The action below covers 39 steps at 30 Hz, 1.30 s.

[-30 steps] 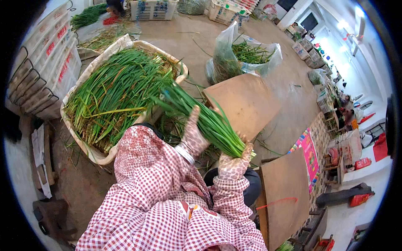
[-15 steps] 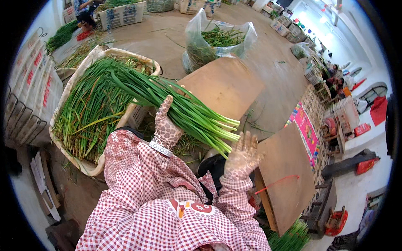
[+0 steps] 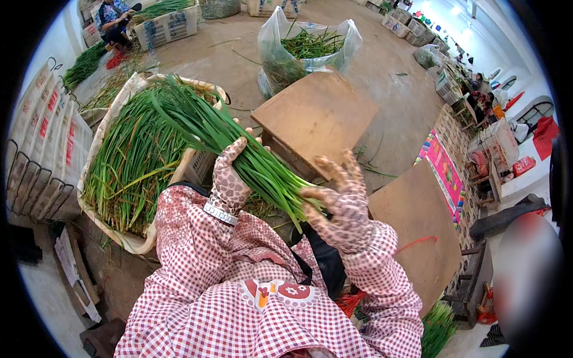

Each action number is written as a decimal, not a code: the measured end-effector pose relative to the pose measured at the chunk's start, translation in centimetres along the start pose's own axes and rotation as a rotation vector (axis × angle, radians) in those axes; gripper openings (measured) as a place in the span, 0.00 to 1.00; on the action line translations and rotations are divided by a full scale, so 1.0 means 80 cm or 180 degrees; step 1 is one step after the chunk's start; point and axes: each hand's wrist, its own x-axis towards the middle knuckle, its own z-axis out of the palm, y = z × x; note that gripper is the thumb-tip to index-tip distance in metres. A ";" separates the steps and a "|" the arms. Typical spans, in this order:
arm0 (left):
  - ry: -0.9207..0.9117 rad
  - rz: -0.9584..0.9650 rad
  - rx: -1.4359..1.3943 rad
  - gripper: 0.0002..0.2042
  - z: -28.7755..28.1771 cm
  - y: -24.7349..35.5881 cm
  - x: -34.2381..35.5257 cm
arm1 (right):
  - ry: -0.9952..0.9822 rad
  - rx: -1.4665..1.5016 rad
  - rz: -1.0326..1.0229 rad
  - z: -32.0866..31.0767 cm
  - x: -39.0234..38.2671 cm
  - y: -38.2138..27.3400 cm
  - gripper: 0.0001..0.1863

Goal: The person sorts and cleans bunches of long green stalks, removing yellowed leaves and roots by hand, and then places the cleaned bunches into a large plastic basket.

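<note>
Apparently a tidying step's in hand: prob. evening up the pale stem ends of a green leafy bundle [image 3: 267, 178]. L hand [image 3: 230, 180] is clamped round its middle, thumb near, fingertips peeking out on the far side; R hand [image 3: 345, 212] is at the stem ends w/ fingers spread, thumb & forefinger on 2 sides of them. Bundle slants from over the white crate [image 3: 141, 245], far left, to near right. Next move calls for, I'd guess, a steady L grip & light R fingers. Can't tell if R fingers press any stems; L palm's hidden, leaf tips blend w/ crate greens [image 3: 128, 170], & 1 blurred patch masks the right side.
</note>
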 end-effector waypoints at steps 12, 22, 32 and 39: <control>0.0509 -0.0155 0.0489 0.13 0.006 0.052 0.007 | -0.1512 -0.0075 0.0952 0.023 0.053 -0.004 0.60; -0.0189 -0.1426 -0.1029 0.15 -0.052 -0.063 0.021 | -0.1143 0.0132 0.1625 0.070 -0.030 0.062 0.33; -0.0458 -0.1538 -0.1072 0.13 -0.004 -0.099 0.081 | -0.0740 -0.0827 0.2607 -0.118 -0.165 0.172 0.32; -0.0675 -0.0222 0.1486 0.22 -0.033 -0.047 0.138 | -0.0545 -0.1418 0.3585 -0.205 -0.269 0.236 0.36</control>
